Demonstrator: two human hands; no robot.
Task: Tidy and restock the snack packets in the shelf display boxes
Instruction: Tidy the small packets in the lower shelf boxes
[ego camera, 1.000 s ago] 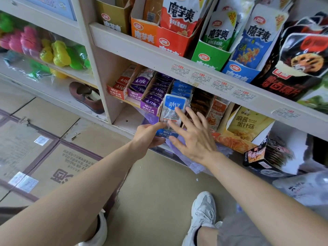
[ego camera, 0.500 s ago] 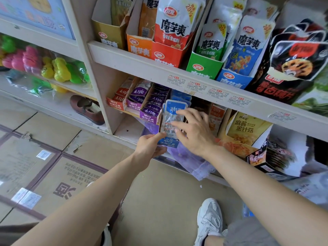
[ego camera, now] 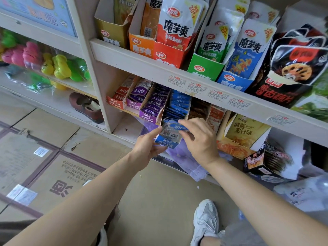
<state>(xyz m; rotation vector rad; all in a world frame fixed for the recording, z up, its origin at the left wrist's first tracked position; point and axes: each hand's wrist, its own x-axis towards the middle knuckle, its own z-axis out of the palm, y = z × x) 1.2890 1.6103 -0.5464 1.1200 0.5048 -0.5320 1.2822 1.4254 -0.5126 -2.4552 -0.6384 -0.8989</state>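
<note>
Both hands work at the front edge of the lower shelf, on the blue display box (ego camera: 167,142). The blue packet (ego camera: 173,131) sits at the very front of that box, barcode side toward the camera, just ahead of the row of blue packets (ego camera: 179,105) filed behind it

Left hand (ego camera: 148,145): thumb against the packet's left edge, fingers curled under the box's front panel, so it clamps the box front
Right hand (ego camera: 201,141): index finger laid across the packet's top, other fingers curled round its right edge, so it grasps the packet
The packet is motion-blurred, so how deep it is seated in the box can't be told

Neighbours: purple box (ego camera: 150,115) touches the blue one on its left, red box (ego camera: 115,102) sits further left. Brown packets (ego camera: 198,108) are on the right, then a yellow box (ego camera: 246,129) beyond the right hand. A purple plastic bag (ego camera: 188,162) hangs below the shelf edge under both hands

The upper shelf (ego camera: 142,66) carries upright boxes of tall pouches, with price labels (ego camera: 214,94) along its front edge

Floor: flattened cardboard (ego camera: 53,174), and a white sneaker (ego camera: 205,221) on the person's foot. A brown shoe (ego camera: 87,107) lies on the low ledge of the left bay
</note>
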